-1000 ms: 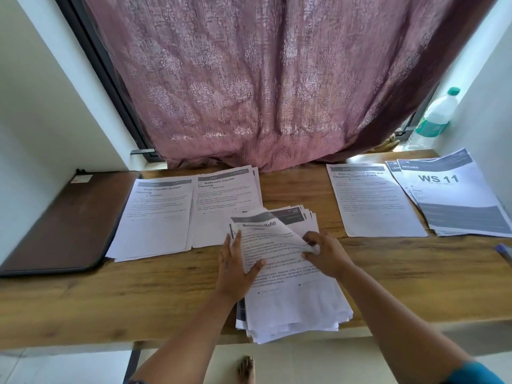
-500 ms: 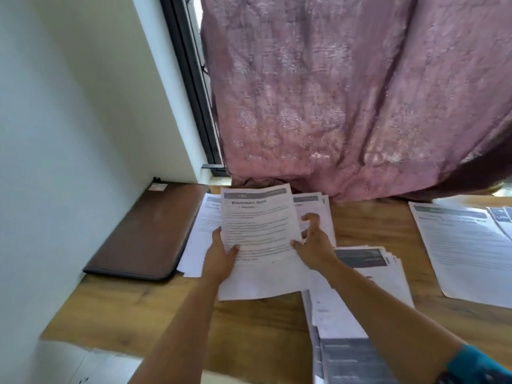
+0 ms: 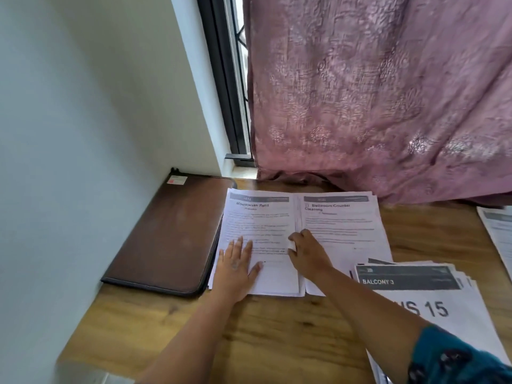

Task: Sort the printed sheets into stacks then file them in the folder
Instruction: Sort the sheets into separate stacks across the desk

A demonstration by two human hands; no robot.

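Observation:
The "Mouthwash Refill" sheet (image 3: 257,220) lies on top of the left stack, beside the closed brown folder (image 3: 171,231). My left hand (image 3: 238,267) presses flat on its lower part, fingers spread. At the sheet's right edge my right hand (image 3: 307,253) has curled fingers and pinches the paper. Right next to it lies the "Bathroom Counter Cleaning" stack (image 3: 343,223). The loose pile of printed sheets (image 3: 410,281), topped by a "BALCONY 3" page, sits at the lower right under my right forearm.
A wooden table (image 3: 277,342) carries everything. The white wall borders the folder on the left. A pink curtain (image 3: 374,92) hangs over the table's back edge. Another printed sheet (image 3: 498,231) shows at the far right edge.
The Mouthwash Refill sheet, lifted off the loose pile and carried left in both hands, now lies on the left stack. My left hand has flattened onto it.

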